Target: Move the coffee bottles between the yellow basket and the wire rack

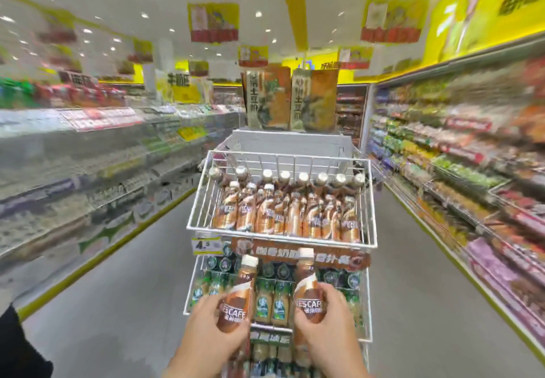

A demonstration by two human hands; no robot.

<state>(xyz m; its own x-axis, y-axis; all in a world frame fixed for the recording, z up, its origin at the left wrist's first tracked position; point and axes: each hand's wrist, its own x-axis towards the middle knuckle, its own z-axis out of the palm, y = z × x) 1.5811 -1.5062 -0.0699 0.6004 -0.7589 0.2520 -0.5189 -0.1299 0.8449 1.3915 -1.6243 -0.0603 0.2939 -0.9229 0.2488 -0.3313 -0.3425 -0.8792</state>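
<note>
L grip (212, 330) wraps one coffee bottle (237, 298), R grip (327, 327) wraps a 2nd coffee bottle (308, 295); both caps up, just below wire rack (281, 237) top tier.

Bottles (283, 212) in rack (370, 200)

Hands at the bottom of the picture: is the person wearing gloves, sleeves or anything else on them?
No. The left hand and right hand are bare: no gloves, rings or watch show. Both forearms are uncovered down to the frame's edge, so no sleeves are seen. Dark cloth at the left edge may be clothing.
</note>
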